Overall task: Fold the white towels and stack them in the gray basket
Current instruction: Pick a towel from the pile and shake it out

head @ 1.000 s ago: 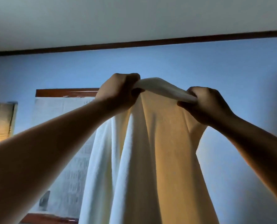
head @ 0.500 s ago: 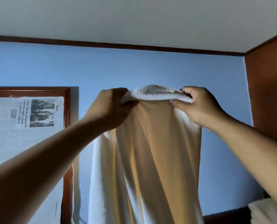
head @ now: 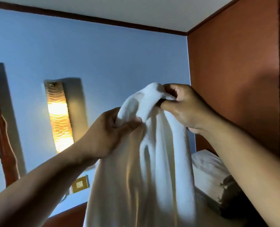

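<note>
A white towel point(head: 152, 161) hangs in long folds in front of me, held up in the air by its top edge. My left hand point(head: 106, 133) grips the towel's upper left part, fingers and thumb curled round the cloth. Slightly higher and to the right, my right hand point(head: 183, 107) pinches the bunched top edge. The two hands are close together. The towel's lower end runs out of the bottom of the view. At the lower right, a dark gray basket point(head: 229, 199) shows partly behind my right forearm, with folded white towels point(head: 208, 171) lying on it.
A blue wall fills the background with a lit wall lamp point(head: 59, 118) at the left and a brass switch plate point(head: 80, 184) below it. A wooden frame point(head: 3, 128) stands at the far left. Brown wood panelling point(head: 234, 79) covers the right side.
The view has swung right and tilted, bringing the lamp and basket into sight. My left hand has dropped below my right, and the towel's top edge now slants up to the right.
</note>
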The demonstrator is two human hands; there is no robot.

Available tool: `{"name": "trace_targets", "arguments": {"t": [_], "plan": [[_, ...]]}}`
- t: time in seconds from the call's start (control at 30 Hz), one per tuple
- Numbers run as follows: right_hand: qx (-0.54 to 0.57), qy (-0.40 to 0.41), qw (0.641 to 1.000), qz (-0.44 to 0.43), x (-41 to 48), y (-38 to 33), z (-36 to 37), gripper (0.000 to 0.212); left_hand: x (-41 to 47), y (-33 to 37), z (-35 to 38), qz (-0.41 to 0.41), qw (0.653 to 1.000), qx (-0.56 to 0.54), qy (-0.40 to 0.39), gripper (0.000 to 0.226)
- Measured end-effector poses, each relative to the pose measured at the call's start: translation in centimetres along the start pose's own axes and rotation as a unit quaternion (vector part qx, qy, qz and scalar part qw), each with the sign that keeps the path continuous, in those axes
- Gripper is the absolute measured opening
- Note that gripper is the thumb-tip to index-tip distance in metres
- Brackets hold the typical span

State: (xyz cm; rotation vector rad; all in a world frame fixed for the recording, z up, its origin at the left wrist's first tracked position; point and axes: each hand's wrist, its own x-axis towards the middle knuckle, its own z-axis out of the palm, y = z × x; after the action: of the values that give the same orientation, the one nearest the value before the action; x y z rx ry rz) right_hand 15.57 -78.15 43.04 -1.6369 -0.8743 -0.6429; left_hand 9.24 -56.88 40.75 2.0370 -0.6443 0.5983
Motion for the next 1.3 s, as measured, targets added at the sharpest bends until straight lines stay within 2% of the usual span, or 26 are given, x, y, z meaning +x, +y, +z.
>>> {"name": "trace_targets", "arguments": {"t": [0.1,0.2,0.3,0.4,0.5,0.6,0.67,0.73,0.8,0.83,0.87,0.93,0.97,1.0,1.07,1.1,1.17,1.23,1.3], "plan": [[-0.028,-0.034,0.999,0.021,-3.4,2.9,-3.3,0.023,-0.6,-0.2,5.9,-0.043,0.996,-0.07,-0.035,0.019],[-0.024,-0.065,0.995,0.071,-6.8,7.2,-6.4,0.02,-0.5,-1.2,11.2,-0.084,0.984,-0.155,-0.022,0.018],[-0.023,-0.111,0.984,0.135,-10.3,12.2,-9.0,0.031,0.5,-2.8,15.8,-0.119,0.978,-0.165,0.051,0.015],[0.024,-0.161,0.966,0.203,-15.3,17.0,-10.7,0.027,0.3,-4.7,20.7,-0.137,0.975,-0.145,0.094,0.021],[0.086,-0.191,0.93,0.301,-20.9,21.8,-11.6,0.028,-1.5,-6.1,22.6,-0.172,0.968,-0.113,0.147,0.016],[0.057,-0.217,0.901,0.371,-26.5,26.8,-13.0,0.039,-4.5,-8.4,21.2,-0.233,0.931,-0.091,0.267,0.016],[0.006,-0.202,0.899,0.388,-29.8,29.6,-13.8,0.038,-7.5,-10.0,19.7,-0.269,0.899,-0.076,0.338,0.014],[-0.003,-0.166,0.899,0.406,-32.2,31.7,-13.8,0.03,-10.7,-11.3,19.1,-0.293,0.88,-0.021,0.374,0.015],[-0.013,-0.135,0.902,0.41,-33.0,32.0,-13.0,0.022,-13.8,-11.8,20.1,-0.297,0.884,0.056,0.356,0.015],[-0.015,-0.137,0.907,0.399,-32.9,31.4,-12.3,0.018,-15.1,-11.9,21.5,-0.293,0.9,0.086,0.312,0.014],[-0.013,-0.15,0.915,0.375,-32.4,30.4,-11.6,0.017,-16.0,-11.8,23.4,-0.295,0.92,0.102,0.235,0.018],[0.0,-0.21,0.932,0.297,-31.1,27.6,-10.0,0.016,-17.1,-11.2,28.4,-0.321,0.941,0.098,0.053,0.042],[0.014,-0.247,0.936,0.252,-30.5,26.0,-9.1,0.015,-17.6,-11.2,30.7,-0.321,0.943,0.082,-0.012,0.051],[0.029,-0.28,0.936,0.214,-30.1,24.8,-8.3,0.014,-18.1,-11.5,32.4,-0.315,0.946,0.069,-0.039,0.051],[0.05,-0.308,0.935,0.166,-29.5,23.7,-7.1,0.011,-18.5,-12.1,33.7,-0.322,0.945,0.06,-0.025,0.029],[0.039,-0.312,0.936,0.155,-29.2,23.8,-6.8,0.01,-18.6,-12.4,33.4,-0.325,0.943,0.066,0.003,0.028],[-0.046,-0.34,0.927,0.149,-29.4,25.6,-6.3,0.009,-18.5,-12.4,32.0,-0.318,0.942,0.092,0.062,0.023],[-0.153,-0.389,0.893,0.164,-30.8,28.1,-5.6,0.021,-18.3,-12.3,30.1,-0.313,0.936,0.122,0.106,0.02],[-0.17,-0.378,0.886,0.21,-33.4,31.0,-5.4,0.032,-18.2,-12.5,28.2,-0.329,0.922,0.13,0.159,0.02]]}}
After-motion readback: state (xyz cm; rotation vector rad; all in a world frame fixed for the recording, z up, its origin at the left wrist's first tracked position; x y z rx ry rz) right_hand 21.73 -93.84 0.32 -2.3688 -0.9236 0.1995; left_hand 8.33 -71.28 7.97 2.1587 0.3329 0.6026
